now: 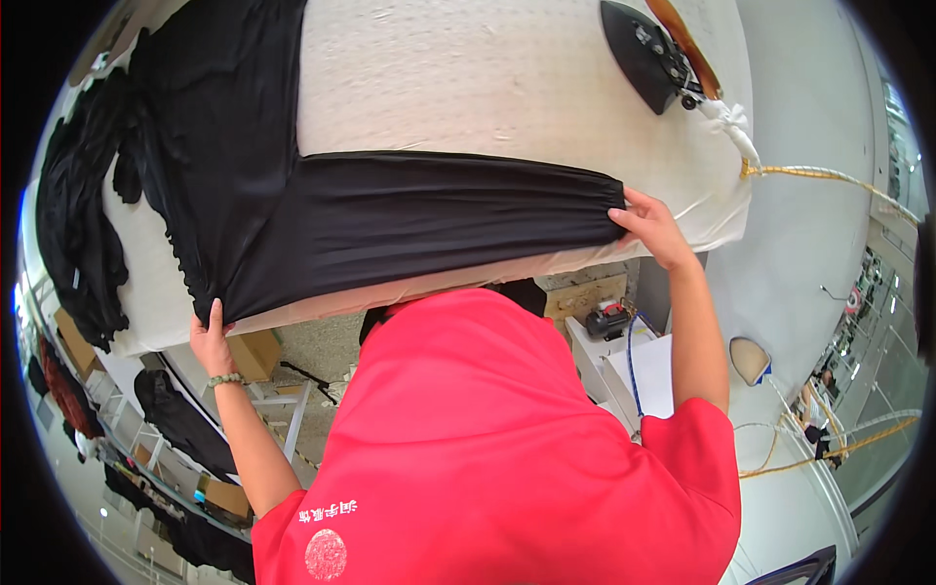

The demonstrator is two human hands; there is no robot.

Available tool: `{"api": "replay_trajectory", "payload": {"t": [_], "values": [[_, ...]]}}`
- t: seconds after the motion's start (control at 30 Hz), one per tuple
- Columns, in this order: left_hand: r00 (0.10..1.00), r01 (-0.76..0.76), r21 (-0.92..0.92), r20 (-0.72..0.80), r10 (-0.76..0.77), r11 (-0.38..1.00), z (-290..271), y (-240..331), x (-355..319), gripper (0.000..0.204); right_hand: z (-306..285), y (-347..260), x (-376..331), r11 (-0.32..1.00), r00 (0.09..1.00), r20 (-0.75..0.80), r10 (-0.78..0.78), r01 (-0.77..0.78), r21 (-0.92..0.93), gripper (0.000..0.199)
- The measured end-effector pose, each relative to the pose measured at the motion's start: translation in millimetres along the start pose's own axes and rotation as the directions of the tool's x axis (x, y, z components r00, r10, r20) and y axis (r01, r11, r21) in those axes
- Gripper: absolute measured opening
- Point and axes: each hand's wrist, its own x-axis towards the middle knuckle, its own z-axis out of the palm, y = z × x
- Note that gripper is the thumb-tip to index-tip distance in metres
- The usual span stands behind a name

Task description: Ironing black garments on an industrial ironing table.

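A black long-sleeved garment (219, 107) lies spread on the white padded ironing table (439, 88), one sleeve (439, 205) stretched out along the near edge. My right hand (651, 226) pinches the gathered cuff at the sleeve's right end, thumb on top. At the sleeve's other end, my left hand (212, 338) grips the garment near its ruffled edge, close to the table's front edge. Fine lengthwise creases run along the sleeve between my hands. My left wrist wears a beaded bracelet (226, 379).
An iron (663, 58) with a brown handle rests at the table's far right, its wrapped hose and cord (829, 174) trailing right. More black clothing (78, 214) is bunched at the left end. Below are cardboard boxes (255, 355) and a small motor (607, 321).
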Motion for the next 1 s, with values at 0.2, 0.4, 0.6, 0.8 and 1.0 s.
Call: {"api": "replay_trajectory", "payload": {"t": [0.2, 0.4, 0.6, 0.8, 1.0], "values": [[0.914, -0.180, 0.770, -0.099, 0.394, 0.612, 31, 65, -9, 0.050, 11, 1, -9, 0.949, 0.883, -0.386, -0.266, 0.169, -0.266, 0.030], [0.363, -0.925, 0.329, 0.615, 0.700, 0.190, 170, 194, -1, 0.034, 34, -27, 11, 0.444, 0.668, -0.111, -0.736, 0.351, -0.824, 0.012], [0.064, -0.993, 0.108, 0.854, 0.517, -0.054, 231, 234, 27, 0.023, 25, -27, 27, 0.417, 0.771, -0.037, -0.636, 0.303, -0.857, 0.012], [0.123, -0.992, 0.128, 0.929, 0.349, 0.010, 228, 250, 47, 0.019, 17, -28, 37, 0.590, 0.818, -0.127, -0.561, 0.288, -0.754, 0.015], [0.103, -0.995, 0.099, 0.946, 0.309, 0.027, 229, 255, 52, 0.018, 12, -32, 44, 0.606, 0.835, -0.149, -0.529, 0.249, -0.755, 0.016]]}}
